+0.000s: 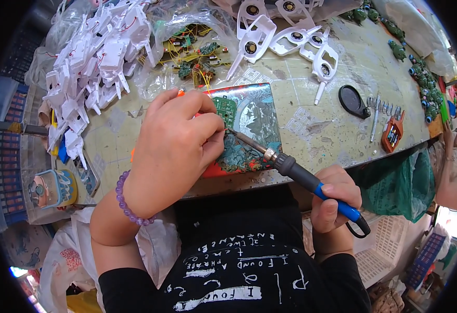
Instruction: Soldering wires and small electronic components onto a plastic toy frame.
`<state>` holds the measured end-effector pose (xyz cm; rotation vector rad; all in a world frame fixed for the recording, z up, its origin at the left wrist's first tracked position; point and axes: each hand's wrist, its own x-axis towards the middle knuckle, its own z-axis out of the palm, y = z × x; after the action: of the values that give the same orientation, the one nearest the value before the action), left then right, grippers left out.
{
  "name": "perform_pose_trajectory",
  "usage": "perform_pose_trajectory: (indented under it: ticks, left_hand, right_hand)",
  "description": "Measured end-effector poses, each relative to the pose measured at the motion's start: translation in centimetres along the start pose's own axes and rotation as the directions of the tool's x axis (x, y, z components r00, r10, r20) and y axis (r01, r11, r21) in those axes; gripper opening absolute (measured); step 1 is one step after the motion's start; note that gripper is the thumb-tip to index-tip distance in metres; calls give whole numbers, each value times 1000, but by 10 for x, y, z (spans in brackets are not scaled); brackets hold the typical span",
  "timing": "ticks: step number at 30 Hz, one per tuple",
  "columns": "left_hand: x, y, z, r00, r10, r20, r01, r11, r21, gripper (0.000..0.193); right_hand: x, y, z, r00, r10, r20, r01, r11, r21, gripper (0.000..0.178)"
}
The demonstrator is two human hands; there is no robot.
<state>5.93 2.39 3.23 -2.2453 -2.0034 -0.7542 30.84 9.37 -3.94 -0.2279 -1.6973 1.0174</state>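
My right hand [337,197] is wrapped round the blue and black handle of a soldering iron [301,175]. The iron slants up to the left, and its tip is close to the fingertips of my left hand [176,138]. Those fingers are pinched together at the lower edge of a green circuit board [226,108]; what they grip is hidden. Part of the board is covered by the left hand. Beneath it lies a flat red-edged panel [260,112] with a worn, blotched surface. A yellow wire [206,81] runs upward behind my left fingers.
White plastic housings [103,57] are piled at the left, beside a clear bag of wired circuit boards [200,52]. White frames with round speakers [252,47] lie at the back. To the right are a black round lid [352,100], an orange bit holder [393,133] and several green figures [427,88].
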Motion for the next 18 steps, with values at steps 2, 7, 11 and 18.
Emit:
perform_pose_trajectory:
  ticks: [2, 7, 11, 18]
  left_hand:
    - [-1, 1, 0, 1000, -20, 1, 20, 1000, -16, 12]
    - [-2, -1, 3, 999, -42, -18, 41, 997, -66, 12]
    - [-3, -2, 2, 1000, -25, -8, 25, 999, -42, 11]
    - [-4, -1, 0, 999, -37, 6, 38, 999, -37, 10]
  right_hand:
    - [0, -1, 0, 1000, 12, 7, -12, 1000, -10, 18]
    - [2, -2, 0, 1000, 18, 18, -17, 1000, -14, 17]
    - [3, -1, 4, 999, -15, 46, 18, 996, -82, 25]
    - [-6, 0, -4, 998, -41, -42, 36, 992, -119, 29]
